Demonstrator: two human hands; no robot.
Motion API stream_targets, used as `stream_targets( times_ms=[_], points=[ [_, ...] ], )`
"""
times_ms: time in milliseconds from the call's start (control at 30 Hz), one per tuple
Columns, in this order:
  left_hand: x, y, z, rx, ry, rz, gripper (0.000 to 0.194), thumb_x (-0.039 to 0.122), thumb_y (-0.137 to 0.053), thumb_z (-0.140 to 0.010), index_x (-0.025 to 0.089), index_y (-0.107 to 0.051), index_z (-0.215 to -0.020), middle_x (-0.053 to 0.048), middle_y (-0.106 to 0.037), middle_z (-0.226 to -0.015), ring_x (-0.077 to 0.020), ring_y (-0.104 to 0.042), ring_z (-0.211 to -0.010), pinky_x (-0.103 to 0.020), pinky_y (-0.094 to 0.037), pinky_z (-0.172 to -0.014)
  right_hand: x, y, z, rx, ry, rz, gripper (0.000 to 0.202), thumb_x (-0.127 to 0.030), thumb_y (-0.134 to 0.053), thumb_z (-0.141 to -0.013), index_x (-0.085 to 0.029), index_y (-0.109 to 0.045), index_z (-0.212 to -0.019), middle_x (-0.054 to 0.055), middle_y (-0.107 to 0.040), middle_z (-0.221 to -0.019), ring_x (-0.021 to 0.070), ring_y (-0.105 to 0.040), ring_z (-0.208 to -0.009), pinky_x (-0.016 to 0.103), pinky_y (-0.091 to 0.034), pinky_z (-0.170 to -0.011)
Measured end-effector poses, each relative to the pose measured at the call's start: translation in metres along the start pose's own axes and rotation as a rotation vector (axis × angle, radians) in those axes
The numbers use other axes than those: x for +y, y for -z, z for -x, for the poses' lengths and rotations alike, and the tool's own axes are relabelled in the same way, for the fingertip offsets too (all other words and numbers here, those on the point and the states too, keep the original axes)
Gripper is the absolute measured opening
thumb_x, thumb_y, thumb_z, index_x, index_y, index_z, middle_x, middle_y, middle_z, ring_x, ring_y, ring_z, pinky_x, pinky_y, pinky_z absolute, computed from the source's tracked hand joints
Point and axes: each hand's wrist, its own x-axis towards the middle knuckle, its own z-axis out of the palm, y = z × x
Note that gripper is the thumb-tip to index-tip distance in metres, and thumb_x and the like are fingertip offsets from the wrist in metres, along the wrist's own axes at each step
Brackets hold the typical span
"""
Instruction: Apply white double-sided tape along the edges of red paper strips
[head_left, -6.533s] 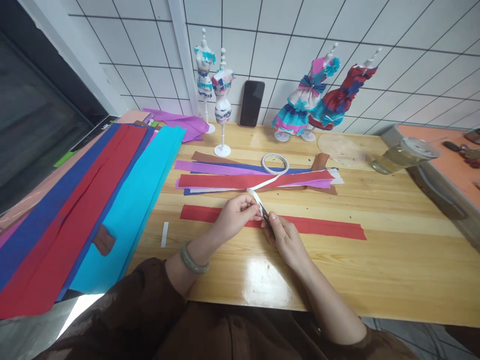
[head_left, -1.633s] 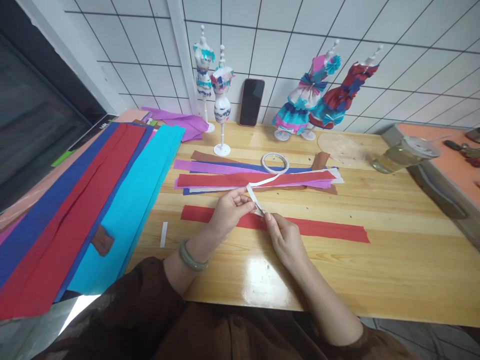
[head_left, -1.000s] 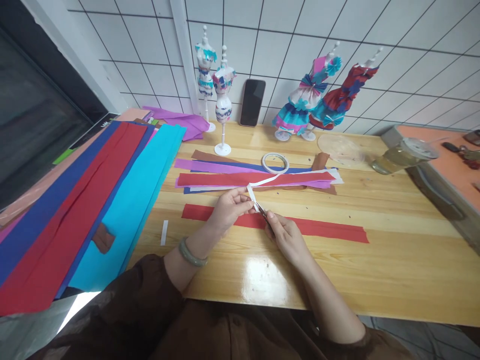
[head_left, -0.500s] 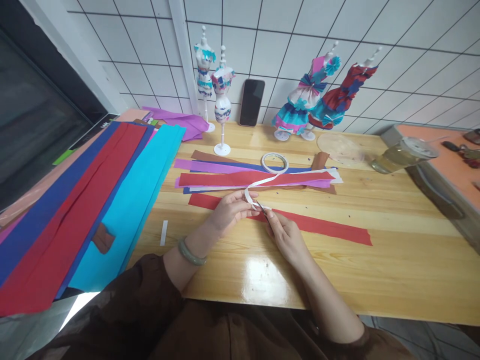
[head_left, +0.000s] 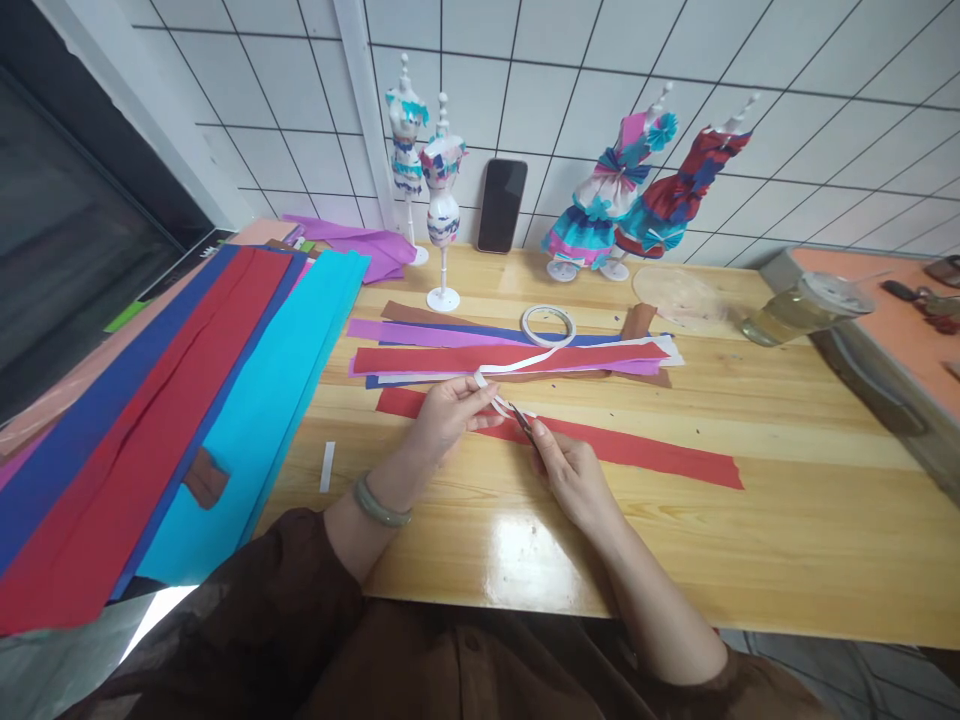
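My left hand (head_left: 448, 412) pinches a white strip of double-sided tape (head_left: 517, 364) that runs back to the tape roll (head_left: 548, 326) on the table. In my right hand (head_left: 574, 470) is a small dark pair of scissors (head_left: 521, 420), its tips beside the tape, just right of my left fingertips. Whether the blades have cut the tape, I cannot tell. Beneath both hands lies a long red crepe paper strip (head_left: 660, 452), partly covered by them. Behind it is a pile of strips, with a red strip (head_left: 420, 359) on top.
Crepe paper sheets (head_left: 277, 390) lie stacked at the left, near a short white strip (head_left: 328, 467). Two bare-standed mannequins (head_left: 442, 210), a phone (head_left: 502, 205) and two dressed mannequins (head_left: 596, 205) stand along the tiled wall. A lidded cup (head_left: 802, 312) is at the right.
My left hand has shifted slightly left with the tape, drawing its loop away from the scissors. My right hand stays nearly in place.
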Motion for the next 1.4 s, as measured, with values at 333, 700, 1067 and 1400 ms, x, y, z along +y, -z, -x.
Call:
stream_targets(
  times_ms=[333,700,1067,1400],
  points=[
    [0.013,0.012,-0.004,0.058,0.012,0.080,0.019,0.027,-0.067,-0.068,0.013,-0.057,-0.075,0.000,-0.059,-0.067,-0.0062,-0.055,-0.056,-0.015,-0.046,-0.045,0.001,0.009,-0.002,0.076,-0.109,-0.417,0.037,-0.054,-0.043,-0.080,-0.019,-0.049,-0.072,-0.007,-0.030,-0.049,0.0066,-0.023,-0.037,0.021,-0.018,-0.035],
    [0.013,0.007,-0.001,-0.025,0.104,0.142,0.018,0.025,-0.064,-0.071,0.012,-0.059,-0.082,-0.001,-0.059,-0.062,-0.0080,-0.057,-0.052,-0.014,-0.040,-0.039,-0.012,-0.002,0.000,0.027,0.011,-0.136,0.025,-0.033,-0.064,-0.067,-0.020,-0.044,-0.074,0.001,-0.057,-0.074,0.0095,-0.040,-0.053,0.023,-0.034,-0.051],
    [0.024,0.026,-0.014,0.162,0.192,0.502,0.004,0.016,-0.058,-0.075,0.013,-0.057,-0.077,0.003,-0.057,-0.057,-0.0036,-0.056,-0.051,-0.008,-0.033,-0.035,0.002,0.006,-0.002,-0.100,-0.007,0.045,0.016,-0.028,-0.059,-0.069,-0.019,-0.046,-0.074,-0.005,-0.043,-0.060,0.0100,-0.039,-0.055,0.022,-0.033,-0.052],
    [0.026,0.026,-0.011,0.022,0.240,0.556,0.004,0.016,-0.057,-0.076,0.013,-0.057,-0.078,0.002,-0.058,-0.059,-0.0044,-0.056,-0.049,-0.009,-0.035,-0.035,0.005,0.068,0.012,-0.224,-0.042,0.397,0.009,-0.027,-0.055,-0.071,-0.021,-0.049,-0.075,-0.003,-0.053,-0.060,0.0127,-0.046,-0.053,0.023,-0.034,-0.050]
  ],
)
